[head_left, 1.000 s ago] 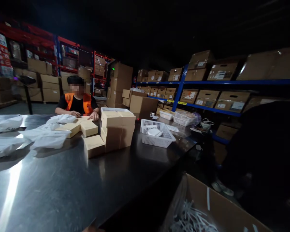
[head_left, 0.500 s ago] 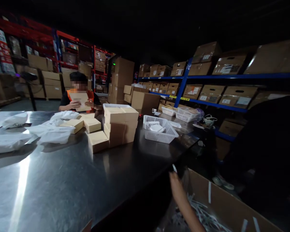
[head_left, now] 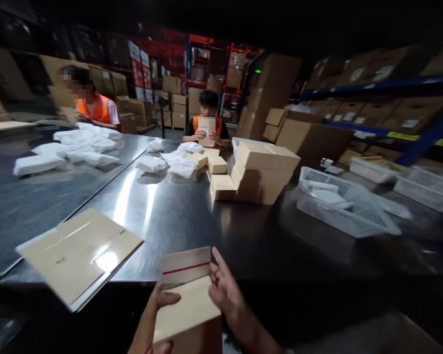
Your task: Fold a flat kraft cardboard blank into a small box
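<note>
A cream cardboard box [head_left: 189,309] is held low in front of me, just off the table's front edge. Its far flap [head_left: 186,265] stands up and carries a red strip. My left hand [head_left: 153,319] grips the box's left side, thumb lying on top. At the right edge, my right hand [head_left: 225,290] touches the box near the flap with its thumb, the index finger stretched up and the other fingers partly curled. Flat cardboard sheets [head_left: 83,250] lie on the table [head_left: 177,216] to the left, overhanging its front edge.
Stacked cream boxes [head_left: 266,172] stand mid-table, with white bags [head_left: 180,162] to their left. A white basket [head_left: 339,201] sits at right. Two people in orange vests, one left [head_left: 96,110] and one across [head_left: 197,123], are at the far side. A blurred carton [head_left: 406,329] lies low right.
My view has swung left, bringing the flat sheets and a second person into sight. My right hand has left the carton of paper strips, without its white strip, and both hands are now at the box.
</note>
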Demonstrator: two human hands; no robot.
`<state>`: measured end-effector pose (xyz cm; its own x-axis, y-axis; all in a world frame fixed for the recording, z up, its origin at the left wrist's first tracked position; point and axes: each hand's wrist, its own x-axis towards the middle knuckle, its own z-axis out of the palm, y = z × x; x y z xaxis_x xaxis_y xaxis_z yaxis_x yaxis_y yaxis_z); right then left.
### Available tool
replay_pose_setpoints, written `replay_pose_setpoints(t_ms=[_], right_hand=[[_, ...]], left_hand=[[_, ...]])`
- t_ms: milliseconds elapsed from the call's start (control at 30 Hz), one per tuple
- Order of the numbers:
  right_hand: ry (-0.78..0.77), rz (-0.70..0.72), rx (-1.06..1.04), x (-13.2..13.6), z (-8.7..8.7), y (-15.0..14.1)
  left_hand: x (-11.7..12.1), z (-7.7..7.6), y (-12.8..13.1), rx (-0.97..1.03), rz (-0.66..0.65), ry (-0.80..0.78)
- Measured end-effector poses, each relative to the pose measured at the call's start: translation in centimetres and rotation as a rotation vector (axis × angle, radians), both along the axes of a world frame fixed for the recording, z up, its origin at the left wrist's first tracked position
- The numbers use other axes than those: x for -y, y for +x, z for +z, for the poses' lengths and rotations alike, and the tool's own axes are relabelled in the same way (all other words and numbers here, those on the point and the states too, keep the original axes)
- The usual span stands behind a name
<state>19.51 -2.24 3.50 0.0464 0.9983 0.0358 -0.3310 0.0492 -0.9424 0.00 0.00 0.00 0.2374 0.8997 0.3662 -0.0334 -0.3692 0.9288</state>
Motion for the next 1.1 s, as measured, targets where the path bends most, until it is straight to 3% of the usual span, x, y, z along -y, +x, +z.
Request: replay_pose_setpoints(t_ms=[167, 233, 333, 400, 467, 567, 667, 900, 1100], right_hand=[[-0.19, 0.018, -0.21, -1.3, 1.2, -2.6], [-0.163, 0.03, -0.221, -1.1, 0.6, -2.5], [0.003, 0.092, -0.151, -0.4, -0.4, -2.0], [0.088, 0.154, -0.061, 0.0, -0.8, -1.6], [0.186, 0.164, 0.084, 0.2, -0.8, -1.3], [0.412, 0.046, 0.287, 0.1, -0.5, -1.1], [0.553, -0.057, 0.352, 0.0, -0.3, -1.1], [0.589, -0.14, 0.377, 0.3, -0.8, -1.2], [0.541, -0.158, 0.353, 0.0, -1.1, -1.5]], left_hand=[[0.4, -1.9, -0.5, -0.035, 0.072, -0.015], [0.2, -2.7, -1.2, -0.092, 0.057, 0.043], [0.0, -3.1, -1.9, -0.147, 0.102, 0.15], [-0.1, -2.4, -2.0, -0.167, 0.15, 0.216], [-0.3, -0.7, -1.9, -0.167, 0.1, 0.222], [-0.6, 2.1, -1.5, -0.154, -0.028, 0.277], [-1.0, 3.9, -1.2, -0.169, -0.041, 0.451], [-1.5, 3.2, -0.5, -0.116, -0.059, 0.558], [-1.7, 2.9, -0.3, -0.067, -0.047, 0.504]])
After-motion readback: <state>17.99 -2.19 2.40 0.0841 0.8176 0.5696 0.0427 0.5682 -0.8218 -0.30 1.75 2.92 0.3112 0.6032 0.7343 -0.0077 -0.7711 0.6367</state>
